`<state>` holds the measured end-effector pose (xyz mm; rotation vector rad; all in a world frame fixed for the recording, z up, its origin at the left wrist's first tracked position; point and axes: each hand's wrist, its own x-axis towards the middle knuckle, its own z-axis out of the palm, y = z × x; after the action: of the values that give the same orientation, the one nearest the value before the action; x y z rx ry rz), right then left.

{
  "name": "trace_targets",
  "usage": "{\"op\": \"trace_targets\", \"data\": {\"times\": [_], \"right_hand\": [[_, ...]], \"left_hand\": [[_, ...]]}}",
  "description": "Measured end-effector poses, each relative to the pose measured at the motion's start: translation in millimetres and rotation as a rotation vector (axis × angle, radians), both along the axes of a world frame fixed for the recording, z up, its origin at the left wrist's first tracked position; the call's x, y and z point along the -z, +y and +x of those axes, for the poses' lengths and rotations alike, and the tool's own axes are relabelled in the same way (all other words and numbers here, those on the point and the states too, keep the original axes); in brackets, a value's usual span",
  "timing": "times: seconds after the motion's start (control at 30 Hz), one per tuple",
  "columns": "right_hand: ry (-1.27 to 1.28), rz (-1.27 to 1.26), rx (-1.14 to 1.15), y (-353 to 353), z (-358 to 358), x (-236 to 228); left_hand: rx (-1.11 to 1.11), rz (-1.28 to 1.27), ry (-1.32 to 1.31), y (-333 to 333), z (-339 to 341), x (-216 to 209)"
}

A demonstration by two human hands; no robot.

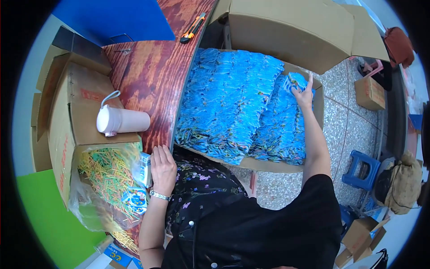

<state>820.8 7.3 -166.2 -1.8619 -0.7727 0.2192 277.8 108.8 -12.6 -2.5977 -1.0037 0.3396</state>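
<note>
At the far right end of a large carton (pixel 319 107), my right hand (pixel 304 96) grips a small blue-and-white packet (pixel 295 80). One finger reaches up past the packet, over its edge. Beneath it, closely packed rows of blue packets (pixel 242 94) fill the carton. My left hand (pixel 163 165) rests with fingers stretched out and holding nothing at the edge of the red-brown wooden table (pixel 150 67). Beside that hand are a white-and-blue packet (pixel 144 170) and another blue packet (pixel 135 199). Both are next to a heap of thin coloured sticks (pixel 107 175) in a clear plastic bag.
A tipped cardboard box (pixel 89 123) holds the bag, with a pale pink bottle (pixel 123 121) on top. An orange-and-black box cutter (pixel 192 28) lies at the table's far edge. The carton's raised flap (pixel 291 27) stands behind. A blue stool (pixel 362 170) is on the speckled floor.
</note>
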Motion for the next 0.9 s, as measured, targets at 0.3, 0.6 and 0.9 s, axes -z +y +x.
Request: {"op": "trace_targets", "data": {"times": [0.3,0.6,0.9], "right_hand": [[-0.038,-0.125,0.033,48.1,21.8,45.7],[-0.115,-0.203,-0.110,113.4,30.6,88.7],[-0.011,-0.270,-0.049,117.5,35.1,84.3]], "left_hand": [[-0.049,-0.147,0.010,8.5,4.3,-3.1],[-0.024,-0.195,0.022,10.3,4.4,1.4],[-0.030,-0.195,0.015,13.2,1.0,2.7]]}}
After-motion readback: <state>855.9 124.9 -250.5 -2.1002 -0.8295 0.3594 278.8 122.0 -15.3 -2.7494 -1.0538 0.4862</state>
